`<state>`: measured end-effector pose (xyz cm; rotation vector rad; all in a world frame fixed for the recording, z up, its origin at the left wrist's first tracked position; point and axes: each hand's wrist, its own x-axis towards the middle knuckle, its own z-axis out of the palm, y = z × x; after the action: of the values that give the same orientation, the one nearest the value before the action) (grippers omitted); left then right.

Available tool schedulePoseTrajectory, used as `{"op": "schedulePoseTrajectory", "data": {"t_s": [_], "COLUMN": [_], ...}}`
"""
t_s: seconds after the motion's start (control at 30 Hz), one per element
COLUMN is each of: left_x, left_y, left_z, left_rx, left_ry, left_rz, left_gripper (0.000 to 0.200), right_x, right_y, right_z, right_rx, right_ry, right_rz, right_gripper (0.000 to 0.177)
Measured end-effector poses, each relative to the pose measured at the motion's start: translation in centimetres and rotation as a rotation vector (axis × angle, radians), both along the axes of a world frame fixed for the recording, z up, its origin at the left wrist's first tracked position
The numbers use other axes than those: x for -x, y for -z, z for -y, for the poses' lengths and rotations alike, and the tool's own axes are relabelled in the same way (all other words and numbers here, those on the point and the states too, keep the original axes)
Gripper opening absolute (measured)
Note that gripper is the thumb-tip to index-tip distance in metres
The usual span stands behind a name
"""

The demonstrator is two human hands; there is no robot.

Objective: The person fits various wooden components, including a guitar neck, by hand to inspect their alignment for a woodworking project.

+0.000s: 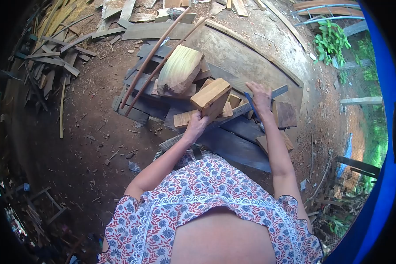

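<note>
My left hand (196, 125) is closed on the near end of a thick light-brown wooden block (210, 93), which stands tilted on the pile of timber. A smaller pale wood piece (185, 119) lies beside those fingers. On the right, my right hand (260, 97) is held over the pile with its fingers stretched out. A narrow blue strip (251, 104) shows along that hand's left side; I cannot tell whether the hand touches it. Beneath both hands a long grey slat (279, 91) runs diagonally. Behind the block rests a big pale chunk of wood (179, 69).
Two thin reddish rods (152, 60) lean across the pile's left side. Dark boards (233, 147) lie close to my lap, and a brown block (284, 114) sits at the right. Scrap wood (53, 64) is heaped at far left. A blue sheet (379, 176) hangs along the right edge.
</note>
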<state>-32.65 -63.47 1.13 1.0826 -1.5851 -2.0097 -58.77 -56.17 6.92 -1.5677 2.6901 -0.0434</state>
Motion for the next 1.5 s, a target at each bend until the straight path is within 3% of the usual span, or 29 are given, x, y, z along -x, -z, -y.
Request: {"op": "schedulePoseTrajectory", "data": {"t_s": [0.03,0.07,0.17,0.23,0.33,0.4,0.5,0.53,0.6,0.63,0.7,0.77,0.83,0.97,1.07,1.17,1.2,1.27,1.33,1.37,1.43,1.5], "left_x": [-0.1,-0.2,-0.4,-0.3,-0.2,-0.6,-1.0,-1.0,-0.7,-0.5,-0.6,-0.9,-1.0,-1.0,0.6,1.7,1.7,1.2,0.8,0.7,0.6,0.5], "left_y": [-0.3,0.0,0.5,-1.2,-2.3,-3.4,-4.7,-4.3,-4.1,-4.2,-3.9,-4.0,-3.8,-4.3,-0.7,3.6,3.2,1.4,2.5,3.1,3.7,4.0], "left_z": [0.0,0.2,0.9,1.5,2.7,3.9,5.6,6.2,6.4,6.6,6.6,6.4,6.4,5.5,4.7,4.4,4.4,4.4,4.3,4.3,3.8,3.4], "left_rx": [0.050,0.052,-0.082,-0.239,-0.291,-0.290,-0.474,-0.526,-0.575,-0.619,-0.651,-0.727,-0.753,-0.839,-0.873,-0.928,-0.926,-0.936,-0.932,-0.924,-0.864,-0.804], "left_ry": [-0.025,-0.034,0.004,-0.099,-0.127,-0.140,-0.236,-0.237,-0.247,-0.259,-0.228,-0.264,-0.278,-0.313,-0.273,-0.266,-0.300,-0.305,-0.247,-0.189,-0.175,-0.159], "left_rz": [-0.045,-0.047,-0.028,-0.233,-0.258,-0.291,-0.467,-0.495,-0.492,-0.502,-0.516,-0.519,-0.547,-0.569,-0.525,-0.454,-0.395,-0.291,-0.257,-0.232,-0.205,-0.181], "left_gripper": [0.031,0.031,0.036,0.042,0.039,0.040,0.044,0.046,0.045,0.044,0.044,0.043,0.043,0.043,0.046,0.049,0.048,0.044,0.044,0.043,0.040,0.038], "right_x": [2.0,2.5,2.7,0.3,-4.0,-5.3,-2.2,-2.8,-4.5,-4.6,-4.9,-4.6,-3.3,-2.3,-3.0,-4.0,-3.4,-4.6,-7.2,-8.0,-9.2,-10.7], "right_y": [1.3,0.9,4.1,5.3,4.6,1.2,2.8,1.2,-3.5,-3.0,-1.0,0.3,0.3,3.3,5.3,6.5,9.2,7.6,2.3,2.3,2.0,1.5], "right_z": [-1.2,-1.6,-2.0,-1.1,-0.7,-1.9,-4.8,-3.8,-0.8,-0.6,-0.2,-2.3,-5.6,-11.1,-13.4,-14.2,-15.3,-15.1,-12.6,-11.7,-10.1,-7.6], "right_rx": [0.149,0.190,0.167,0.264,0.176,-0.118,-0.121,-0.123,0.108,0.113,0.407,0.344,-0.043,0.093,0.293,0.283,0.360,0.297,0.159,0.161,0.564,0.391], "right_ry": [0.088,0.316,0.459,0.269,0.090,0.049,0.068,0.067,0.317,0.322,-0.224,-0.134,0.142,0.468,0.530,0.564,0.441,0.509,0.592,0.590,0.210,0.084], "right_rz": [0.070,0.336,0.294,0.391,0.561,0.461,0.381,0.387,0.571,0.572,0.532,0.565,0.510,0.601,0.709,0.672,0.574,0.606,0.605,0.609,0.399,0.243], "right_gripper": [0.037,0.032,0.033,0.037,0.037,0.034,0.042,0.042,0.045,0.045,0.049,0.047,0.040,0.030,0.029,0.031,0.033,0.033,0.030,0.030,0.042,0.054]}}
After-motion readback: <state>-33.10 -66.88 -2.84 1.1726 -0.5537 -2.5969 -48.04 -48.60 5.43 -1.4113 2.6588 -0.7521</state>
